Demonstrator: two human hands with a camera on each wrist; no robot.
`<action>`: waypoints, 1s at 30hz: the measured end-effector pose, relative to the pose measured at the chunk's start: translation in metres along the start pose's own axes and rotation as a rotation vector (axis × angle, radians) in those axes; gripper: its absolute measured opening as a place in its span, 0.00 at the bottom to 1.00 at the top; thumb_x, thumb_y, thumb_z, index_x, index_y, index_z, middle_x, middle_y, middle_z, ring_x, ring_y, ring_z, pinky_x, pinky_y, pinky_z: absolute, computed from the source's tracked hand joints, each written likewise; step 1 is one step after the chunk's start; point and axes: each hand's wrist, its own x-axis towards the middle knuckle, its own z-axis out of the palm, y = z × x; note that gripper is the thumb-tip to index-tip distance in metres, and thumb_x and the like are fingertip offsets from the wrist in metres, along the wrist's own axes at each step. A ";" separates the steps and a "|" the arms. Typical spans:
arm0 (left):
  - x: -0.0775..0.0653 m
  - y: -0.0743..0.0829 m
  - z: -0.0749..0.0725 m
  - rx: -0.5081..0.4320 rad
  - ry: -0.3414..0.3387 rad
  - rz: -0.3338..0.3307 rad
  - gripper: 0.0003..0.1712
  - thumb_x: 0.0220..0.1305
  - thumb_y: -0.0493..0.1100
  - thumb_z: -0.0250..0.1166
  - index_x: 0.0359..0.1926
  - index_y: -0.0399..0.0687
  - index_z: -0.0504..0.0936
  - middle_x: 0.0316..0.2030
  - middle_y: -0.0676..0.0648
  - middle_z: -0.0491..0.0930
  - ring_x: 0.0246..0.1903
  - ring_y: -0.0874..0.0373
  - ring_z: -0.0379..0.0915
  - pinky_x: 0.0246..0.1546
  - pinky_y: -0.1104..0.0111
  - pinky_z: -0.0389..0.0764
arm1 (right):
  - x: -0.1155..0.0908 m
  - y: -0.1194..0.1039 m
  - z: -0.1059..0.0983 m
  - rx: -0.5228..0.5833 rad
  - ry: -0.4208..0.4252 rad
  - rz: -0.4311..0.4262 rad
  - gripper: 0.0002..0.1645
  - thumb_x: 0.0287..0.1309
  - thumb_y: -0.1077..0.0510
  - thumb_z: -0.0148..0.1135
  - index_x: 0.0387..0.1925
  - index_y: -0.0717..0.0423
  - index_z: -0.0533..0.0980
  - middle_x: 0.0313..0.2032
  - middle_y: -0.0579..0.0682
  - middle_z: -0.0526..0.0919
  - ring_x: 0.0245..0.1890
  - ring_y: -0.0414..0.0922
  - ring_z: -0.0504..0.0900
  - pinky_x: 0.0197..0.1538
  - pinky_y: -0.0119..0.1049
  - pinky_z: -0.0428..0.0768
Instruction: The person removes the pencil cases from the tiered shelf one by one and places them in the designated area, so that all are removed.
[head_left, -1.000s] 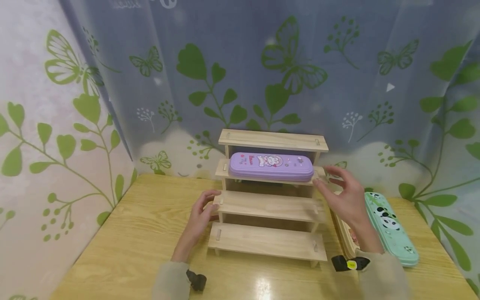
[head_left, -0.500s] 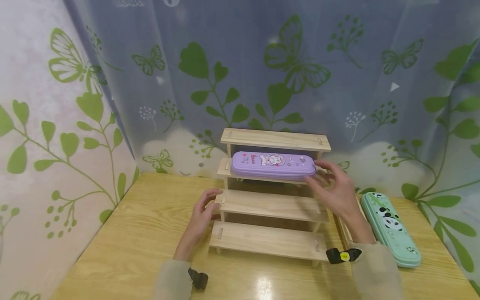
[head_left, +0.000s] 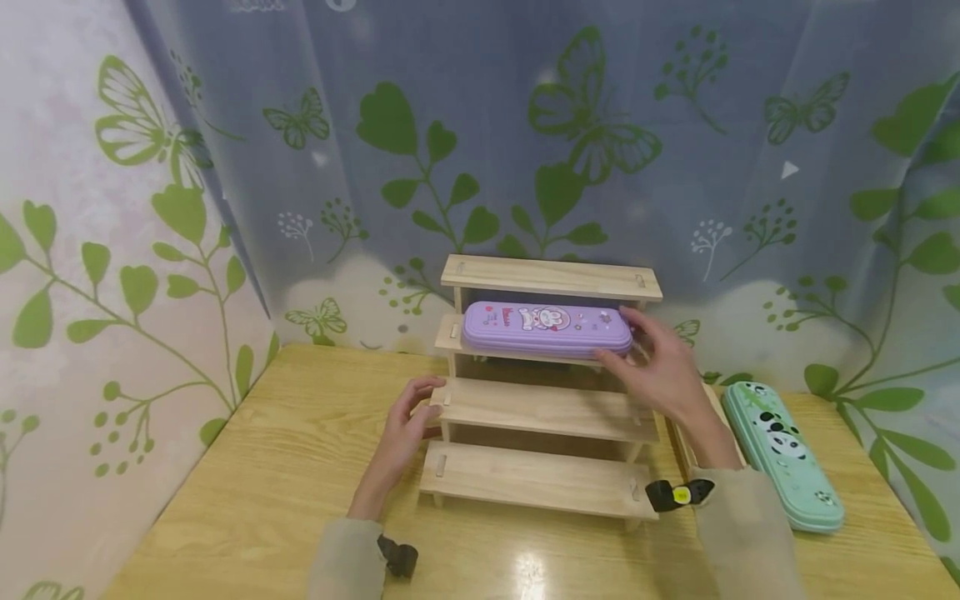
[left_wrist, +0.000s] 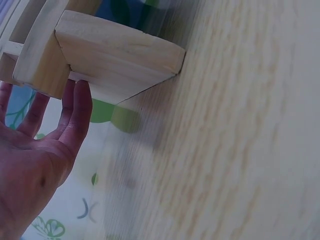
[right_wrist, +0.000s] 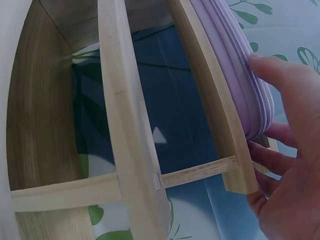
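Observation:
A purple pencil case [head_left: 547,327] with a cartoon rabbit lies along the second tier from the top of a wooden stepped shelf [head_left: 540,475]. My right hand [head_left: 667,371] grips the case's right end, its thumb at the zippered front side and its fingers round the end. In the right wrist view, the thumb of the right hand [right_wrist: 295,130] lies on the zipper of the pencil case [right_wrist: 235,75]; the other fingers reach past the tier's end. My left hand [head_left: 405,429] holds the left end of the third tier, with fingertips against the wood in the left wrist view.
To the right, a mint-green pencil case [head_left: 783,458] with pandas lies on the wooden table [head_left: 300,467]. Another, cream-coloured case [head_left: 686,442] beside it is mostly hidden by the right forearm. A curtain [head_left: 480,150] with leaves and butterflies hangs behind the shelf.
My right hand has moved left from beside the tier's end onto the purple pencil case and taken hold of its right end. The left hand has stayed at the shelf.

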 end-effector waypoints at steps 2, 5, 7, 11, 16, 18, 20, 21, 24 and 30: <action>0.000 0.000 0.000 -0.005 -0.001 0.000 0.22 0.70 0.32 0.53 0.63 0.43 0.74 0.63 0.35 0.73 0.49 0.51 0.79 0.45 0.52 0.88 | 0.001 -0.001 0.000 -0.037 -0.004 0.007 0.46 0.58 0.46 0.73 0.72 0.59 0.67 0.65 0.68 0.73 0.64 0.65 0.72 0.68 0.63 0.69; 0.000 -0.001 0.000 -0.008 -0.001 0.002 0.22 0.70 0.32 0.53 0.63 0.42 0.74 0.62 0.35 0.73 0.49 0.51 0.79 0.45 0.52 0.88 | 0.001 -0.002 -0.001 -0.047 -0.017 0.024 0.46 0.57 0.43 0.73 0.71 0.58 0.68 0.64 0.66 0.74 0.63 0.64 0.72 0.67 0.63 0.69; 0.000 -0.001 0.000 -0.003 0.000 0.004 0.21 0.70 0.32 0.53 0.63 0.43 0.74 0.62 0.35 0.73 0.49 0.50 0.79 0.45 0.52 0.88 | 0.001 -0.003 -0.002 -0.027 -0.028 0.039 0.46 0.55 0.42 0.75 0.70 0.58 0.69 0.63 0.65 0.74 0.63 0.63 0.72 0.67 0.62 0.71; 0.001 -0.002 0.000 0.007 0.002 0.003 0.21 0.71 0.33 0.52 0.63 0.44 0.74 0.63 0.37 0.73 0.50 0.49 0.78 0.46 0.52 0.88 | -0.002 -0.005 -0.004 0.015 -0.060 0.079 0.48 0.51 0.39 0.77 0.67 0.56 0.68 0.65 0.62 0.73 0.65 0.62 0.71 0.69 0.63 0.69; 0.001 -0.002 0.000 0.004 0.008 -0.005 0.21 0.71 0.33 0.52 0.63 0.44 0.74 0.64 0.37 0.73 0.51 0.48 0.78 0.46 0.51 0.87 | -0.006 -0.006 -0.007 0.020 -0.118 0.114 0.55 0.47 0.34 0.78 0.69 0.55 0.64 0.71 0.60 0.69 0.71 0.64 0.67 0.71 0.67 0.65; 0.001 -0.002 0.000 0.001 0.006 -0.006 0.21 0.71 0.33 0.52 0.63 0.44 0.74 0.64 0.37 0.73 0.50 0.49 0.78 0.46 0.51 0.87 | -0.008 -0.007 -0.007 0.029 -0.126 0.108 0.56 0.46 0.35 0.79 0.68 0.56 0.63 0.71 0.61 0.70 0.70 0.64 0.68 0.71 0.67 0.65; 0.001 -0.002 0.000 0.001 0.003 -0.006 0.21 0.71 0.33 0.52 0.63 0.44 0.74 0.64 0.37 0.73 0.50 0.49 0.78 0.46 0.52 0.87 | -0.009 -0.007 -0.007 0.039 -0.125 0.096 0.56 0.45 0.37 0.80 0.68 0.57 0.63 0.69 0.62 0.71 0.68 0.64 0.70 0.71 0.66 0.66; 0.001 -0.003 0.000 0.001 0.001 -0.006 0.21 0.71 0.33 0.52 0.63 0.44 0.74 0.64 0.37 0.73 0.50 0.49 0.78 0.46 0.52 0.87 | -0.010 -0.007 -0.007 0.041 -0.121 0.088 0.57 0.45 0.37 0.81 0.68 0.57 0.63 0.68 0.63 0.72 0.68 0.63 0.70 0.71 0.65 0.66; 0.001 -0.003 -0.001 0.002 -0.003 -0.002 0.21 0.71 0.34 0.52 0.63 0.44 0.73 0.64 0.36 0.73 0.50 0.50 0.78 0.46 0.52 0.87 | -0.011 -0.007 -0.006 0.042 -0.120 0.071 0.58 0.46 0.39 0.81 0.71 0.56 0.62 0.69 0.64 0.71 0.69 0.63 0.70 0.72 0.65 0.65; 0.001 -0.005 -0.002 0.002 -0.010 0.007 0.21 0.71 0.34 0.51 0.63 0.45 0.74 0.64 0.37 0.73 0.50 0.51 0.78 0.45 0.53 0.87 | -0.012 -0.008 -0.005 0.050 -0.136 0.035 0.56 0.47 0.43 0.81 0.73 0.55 0.64 0.67 0.63 0.74 0.65 0.63 0.75 0.68 0.63 0.71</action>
